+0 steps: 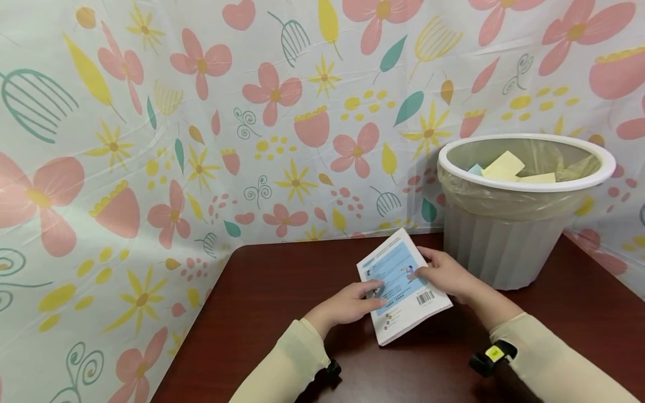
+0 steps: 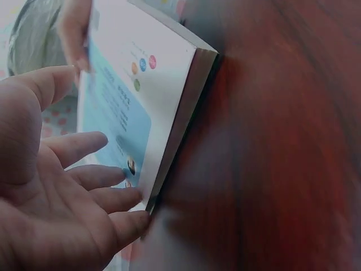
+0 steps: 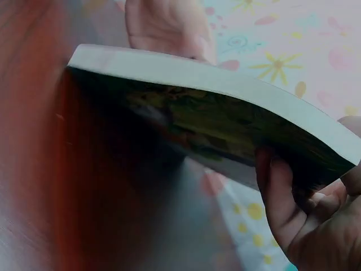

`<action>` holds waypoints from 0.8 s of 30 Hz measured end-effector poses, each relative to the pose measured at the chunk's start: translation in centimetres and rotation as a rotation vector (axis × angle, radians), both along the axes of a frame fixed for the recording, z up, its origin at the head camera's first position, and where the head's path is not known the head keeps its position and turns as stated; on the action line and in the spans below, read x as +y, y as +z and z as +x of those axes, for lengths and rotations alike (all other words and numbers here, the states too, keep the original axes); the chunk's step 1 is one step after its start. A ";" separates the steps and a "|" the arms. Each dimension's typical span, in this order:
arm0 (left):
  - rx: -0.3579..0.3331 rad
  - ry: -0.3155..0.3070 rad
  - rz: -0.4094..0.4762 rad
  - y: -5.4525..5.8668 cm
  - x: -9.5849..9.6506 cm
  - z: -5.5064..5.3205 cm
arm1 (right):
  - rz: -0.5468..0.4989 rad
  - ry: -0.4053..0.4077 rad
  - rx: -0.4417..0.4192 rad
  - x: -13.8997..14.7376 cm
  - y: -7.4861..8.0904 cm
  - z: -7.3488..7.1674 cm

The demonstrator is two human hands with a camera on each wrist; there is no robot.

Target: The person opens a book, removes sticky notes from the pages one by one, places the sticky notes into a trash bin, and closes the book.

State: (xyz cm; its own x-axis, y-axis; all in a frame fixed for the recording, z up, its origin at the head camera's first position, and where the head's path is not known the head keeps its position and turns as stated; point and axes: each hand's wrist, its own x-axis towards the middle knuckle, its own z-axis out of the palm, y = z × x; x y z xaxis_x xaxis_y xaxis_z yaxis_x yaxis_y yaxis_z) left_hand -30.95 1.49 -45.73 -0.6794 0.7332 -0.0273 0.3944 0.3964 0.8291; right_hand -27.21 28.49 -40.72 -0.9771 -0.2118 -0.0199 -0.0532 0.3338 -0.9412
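A white paperback book [image 1: 398, 288] with a light-blue panel and a barcode on its cover is tilted over the brown table. My right hand [image 1: 445, 274] grips its right edge, thumb on the cover; in the right wrist view, fingers [image 3: 276, 197] curl under the dark, pictured underside. My left hand [image 1: 345, 305] is at the book's left side, with its fingertips over the cover. In the left wrist view its fingers [image 2: 79, 147] are spread and only slightly bent, close to or touching the cover. The pages' white edge shows in the right wrist view.
A grey bin [image 1: 504, 240] with a white rim and a plastic liner stands at the back right of the table [image 1: 282, 291]. Yellow and blue pieces [image 1: 504, 165] lie inside it. Behind the table hangs a flower-patterned cloth [image 1: 282, 140].
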 end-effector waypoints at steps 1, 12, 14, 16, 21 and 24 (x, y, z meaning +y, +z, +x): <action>-0.001 -0.006 -0.001 0.1 0.3 0.0 | 0.024 0.002 0.006 0.3 0.7 0.0; 0.073 0.126 -0.094 1.5 -0.7 -1.5 | 0.679 0.079 0.157 0.7 9.6 0.2; 0.078 0.160 -0.087 1.6 -1.8 -2.1 | 0.778 0.106 0.143 -0.2 10.6 0.0; 0.070 0.191 -0.076 1.7 -3.2 -2.7 | 0.856 0.133 0.140 -1.3 11.1 -0.4; 0.027 0.256 -0.070 1.9 -6.9 -3.7 | 0.952 0.167 0.126 -4.4 11.0 -1.0; 0.016 0.288 -0.073 2.0 -9.1 -4.2 | 0.943 0.177 0.073 -6.5 10.6 -1.1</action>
